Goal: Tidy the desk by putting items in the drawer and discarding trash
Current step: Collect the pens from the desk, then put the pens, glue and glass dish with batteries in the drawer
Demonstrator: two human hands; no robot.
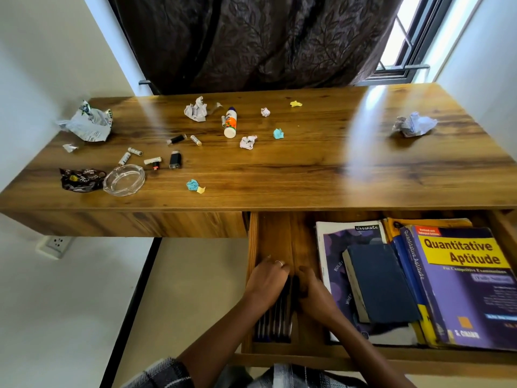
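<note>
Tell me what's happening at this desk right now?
A person has both hands, left hand and right hand, down in the open drawer, arranging a row of pens beside the stacked books. The desk top is not yet tidied: crumpled paper, batteries, lighters, a glue stick, wrappers and a glass ashtray remain.

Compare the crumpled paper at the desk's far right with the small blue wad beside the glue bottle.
The crumpled paper at the far right is white with a bluish tint and much bigger; the blue wad is turquoise and tiny. The paper lies alone at its end, while the wad sits among other scraps near the glue bottle. Both are crumpled and lie on the desk.
</note>
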